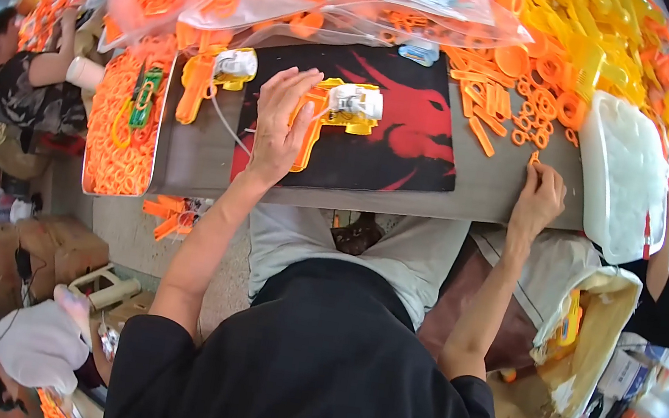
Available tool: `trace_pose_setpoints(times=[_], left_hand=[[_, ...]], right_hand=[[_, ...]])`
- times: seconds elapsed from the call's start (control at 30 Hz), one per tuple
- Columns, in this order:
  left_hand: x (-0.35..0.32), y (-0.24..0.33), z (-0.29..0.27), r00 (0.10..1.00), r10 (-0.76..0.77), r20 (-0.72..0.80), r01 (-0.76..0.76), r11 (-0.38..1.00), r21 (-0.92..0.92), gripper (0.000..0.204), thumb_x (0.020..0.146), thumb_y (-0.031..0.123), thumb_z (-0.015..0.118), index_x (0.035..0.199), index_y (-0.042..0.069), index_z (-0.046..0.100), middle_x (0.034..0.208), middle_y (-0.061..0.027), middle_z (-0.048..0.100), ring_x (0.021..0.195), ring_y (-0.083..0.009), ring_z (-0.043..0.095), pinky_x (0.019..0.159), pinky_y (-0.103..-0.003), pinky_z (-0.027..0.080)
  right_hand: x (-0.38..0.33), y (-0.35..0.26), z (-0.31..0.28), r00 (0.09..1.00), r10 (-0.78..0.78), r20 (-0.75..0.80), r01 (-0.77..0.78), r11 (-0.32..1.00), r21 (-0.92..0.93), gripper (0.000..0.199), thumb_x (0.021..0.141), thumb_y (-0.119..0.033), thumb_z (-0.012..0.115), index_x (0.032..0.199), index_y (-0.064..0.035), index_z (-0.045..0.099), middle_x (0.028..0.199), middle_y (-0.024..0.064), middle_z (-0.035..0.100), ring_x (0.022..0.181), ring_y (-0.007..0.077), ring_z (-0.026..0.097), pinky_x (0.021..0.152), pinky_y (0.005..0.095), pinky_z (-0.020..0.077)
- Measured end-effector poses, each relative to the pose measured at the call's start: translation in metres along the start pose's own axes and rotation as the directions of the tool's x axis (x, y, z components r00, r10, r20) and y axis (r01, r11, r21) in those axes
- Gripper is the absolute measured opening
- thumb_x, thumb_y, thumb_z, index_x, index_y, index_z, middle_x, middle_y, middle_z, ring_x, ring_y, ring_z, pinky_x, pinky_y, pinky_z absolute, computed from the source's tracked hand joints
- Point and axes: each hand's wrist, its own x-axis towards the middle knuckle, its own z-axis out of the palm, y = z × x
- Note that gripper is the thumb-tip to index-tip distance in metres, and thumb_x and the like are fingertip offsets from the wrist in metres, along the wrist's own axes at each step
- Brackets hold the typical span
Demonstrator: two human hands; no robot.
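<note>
Across a dull grey table (197,162), a flat black mat (332,166) printed in red bears an angular orange-and-yellow plastic shell (352,107) with a bulky white part at its head. The person's left hand (281,129) lies against the shell's grip, fingers outstretched, thumb spread. Right of the mat, near round orange rings (535,116), the right hand (540,199) pinches a small orange piece (535,157) between narrowed fingertips.

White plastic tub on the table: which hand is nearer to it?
Right. The right hand is a short way left of the tub; the left hand is much farther left, at the orange-and-white toy.
</note>
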Motion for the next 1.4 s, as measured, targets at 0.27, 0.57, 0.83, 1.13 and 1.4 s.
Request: trace_pose_setpoints(times=[0.27,0.57,0.83,1.13,1.4], left_hand=[[0.013,-0.001,-0.024,0.988,0.14,0.059,-0.145,0.985,0.096,0.021,0.087,0.008,0.071,0.109,0.009,0.071,0.122,-0.0049,0.064,0.118,-0.0283,0.056,0.103,-0.041,0.045],[-0.008,-0.004,-0.027,0.995,0.01,0.098,-0.018,0.997,0.079,0.02,0.087,0.017,0.076,0.098,0.005,0.065,0.133,-0.0104,0.059,0.121,-0.0308,0.055,0.105,-0.042,0.044],[-0.008,-0.008,-0.015,1.0,-0.007,0.01,0.006,0.998,0.067,0.025,0.088,0.018,0.076,0.102,0.004,0.061,0.138,-0.0114,0.057,0.128,-0.032,0.05,0.108,-0.044,0.039],[0.007,-0.017,-0.011,0.991,-0.075,0.11,0.077,0.997,-0.012,0.034,0.082,0.022,0.081,0.096,0.008,0.054,0.098,-0.0073,0.05,0.094,-0.0286,0.047,0.088,-0.04,0.042],[0.013,-0.022,-0.01,0.989,-0.074,0.128,0.069,0.997,0.043,0.038,0.08,0.024,0.082,0.097,0.009,0.052,0.099,-0.0082,0.049,0.093,-0.0311,0.048,0.083,-0.044,0.043]], right_hand=[[-0.061,-0.142,0.008,0.898,-0.397,0.191,0.298,0.867,0.4,0.013,0.082,-0.008,0.076,0.093,-0.0062,0.07,0.101,0.0052,0.069,0.096,0.0261,0.063,0.088,0.0391,0.0453],[-0.079,-0.215,0.035,0.863,-0.499,0.08,0.37,0.731,0.573,0.021,0.081,-0.011,0.078,0.1,-0.0096,0.069,0.106,0.0023,0.069,0.096,0.0222,0.062,0.09,0.0379,0.0417],[-0.082,-0.232,0.047,0.822,-0.563,0.083,0.492,0.777,0.394,0.029,0.081,-0.012,0.078,0.109,-0.0114,0.07,0.106,-0.0007,0.066,0.097,0.0189,0.06,0.091,0.0382,0.0401],[-0.076,-0.227,0.042,0.601,-0.786,0.146,0.731,0.615,0.297,0.039,0.078,-0.01,0.062,0.115,0.002,0.067,0.115,0.0084,0.061,0.101,0.024,0.058,0.096,0.0417,0.0417],[-0.091,-0.233,0.042,0.729,-0.66,0.183,0.592,0.741,0.316,0.03,0.082,-0.005,0.065,0.111,0.0034,0.068,0.115,0.0111,0.061,0.102,0.0249,0.059,0.092,0.0425,0.043]])
